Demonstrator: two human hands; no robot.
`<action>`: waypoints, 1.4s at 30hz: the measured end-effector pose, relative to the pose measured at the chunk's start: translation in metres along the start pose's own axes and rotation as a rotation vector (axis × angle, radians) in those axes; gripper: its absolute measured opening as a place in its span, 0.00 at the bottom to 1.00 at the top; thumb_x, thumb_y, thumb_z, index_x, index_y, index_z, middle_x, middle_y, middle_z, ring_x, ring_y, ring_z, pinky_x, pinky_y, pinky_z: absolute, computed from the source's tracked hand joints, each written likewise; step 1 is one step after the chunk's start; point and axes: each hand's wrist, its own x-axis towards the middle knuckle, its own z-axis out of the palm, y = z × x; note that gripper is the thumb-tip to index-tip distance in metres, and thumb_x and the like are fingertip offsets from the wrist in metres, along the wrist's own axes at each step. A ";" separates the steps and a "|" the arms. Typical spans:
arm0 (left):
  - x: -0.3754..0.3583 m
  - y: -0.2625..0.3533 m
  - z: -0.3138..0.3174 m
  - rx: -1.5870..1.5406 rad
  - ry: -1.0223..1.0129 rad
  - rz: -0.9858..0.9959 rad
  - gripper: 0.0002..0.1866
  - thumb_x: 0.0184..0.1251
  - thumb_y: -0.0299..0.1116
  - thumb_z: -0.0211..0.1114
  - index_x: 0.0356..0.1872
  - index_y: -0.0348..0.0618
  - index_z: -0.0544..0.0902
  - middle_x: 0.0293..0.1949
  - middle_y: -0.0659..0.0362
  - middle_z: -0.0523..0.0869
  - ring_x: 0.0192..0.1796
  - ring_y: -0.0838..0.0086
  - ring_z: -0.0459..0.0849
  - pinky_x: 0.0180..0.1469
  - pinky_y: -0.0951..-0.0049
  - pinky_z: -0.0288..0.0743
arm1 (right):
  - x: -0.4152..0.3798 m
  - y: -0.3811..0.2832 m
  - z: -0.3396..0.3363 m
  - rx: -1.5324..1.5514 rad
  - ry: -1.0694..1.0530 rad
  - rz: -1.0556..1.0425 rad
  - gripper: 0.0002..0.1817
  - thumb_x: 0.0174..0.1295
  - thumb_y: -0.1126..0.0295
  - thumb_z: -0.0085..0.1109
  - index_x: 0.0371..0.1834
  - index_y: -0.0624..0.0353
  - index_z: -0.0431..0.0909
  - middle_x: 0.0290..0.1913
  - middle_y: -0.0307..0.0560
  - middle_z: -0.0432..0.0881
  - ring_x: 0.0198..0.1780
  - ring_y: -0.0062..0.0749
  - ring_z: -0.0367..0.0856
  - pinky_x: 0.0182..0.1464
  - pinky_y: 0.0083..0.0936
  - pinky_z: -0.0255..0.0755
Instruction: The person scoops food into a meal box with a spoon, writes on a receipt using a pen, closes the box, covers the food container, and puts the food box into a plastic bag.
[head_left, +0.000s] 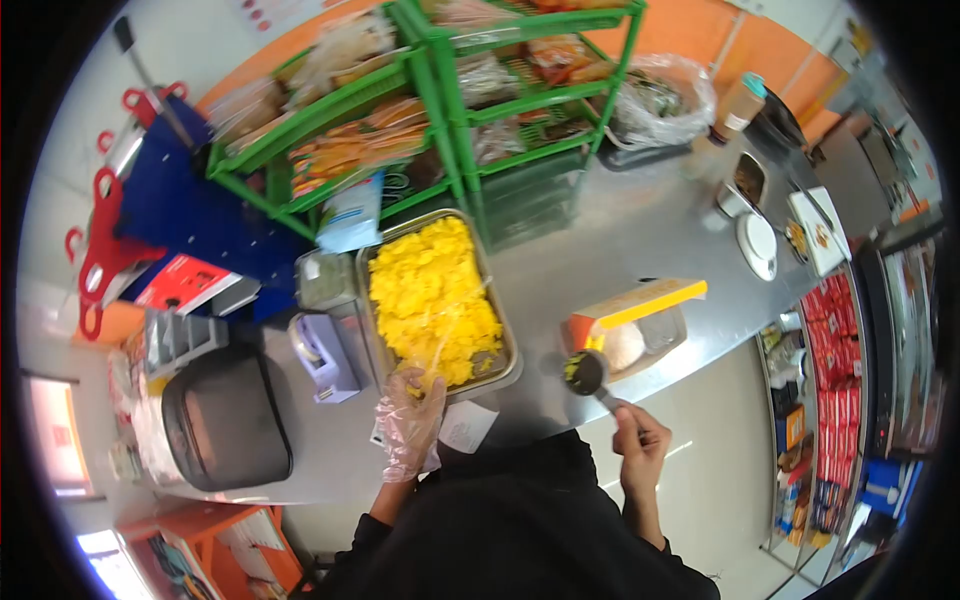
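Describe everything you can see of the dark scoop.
The scoop has a round, dark bowl with yellow-green bits inside and a narrow greyish handle; its material is unclear. The bare right hand grips the handle, the bowl pointing forward, by the left end of the open yellow-edged box; whether they touch cannot be told.

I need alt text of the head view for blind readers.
A bare right hand holds a dark round scoop at an open yellow box; a left hand in a clear plastic glove is at a rectangular metal tray of yellow food.
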 end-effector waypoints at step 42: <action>0.007 0.023 0.018 0.022 -0.231 0.149 0.08 0.66 0.31 0.61 0.44 0.41 0.80 0.43 0.49 0.81 0.51 0.54 0.78 0.55 0.56 0.70 | 0.051 0.026 -0.005 -0.620 0.220 -0.482 0.10 0.63 0.77 0.59 0.46 0.62 0.84 0.26 0.53 0.83 0.21 0.29 0.79 0.26 0.24 0.71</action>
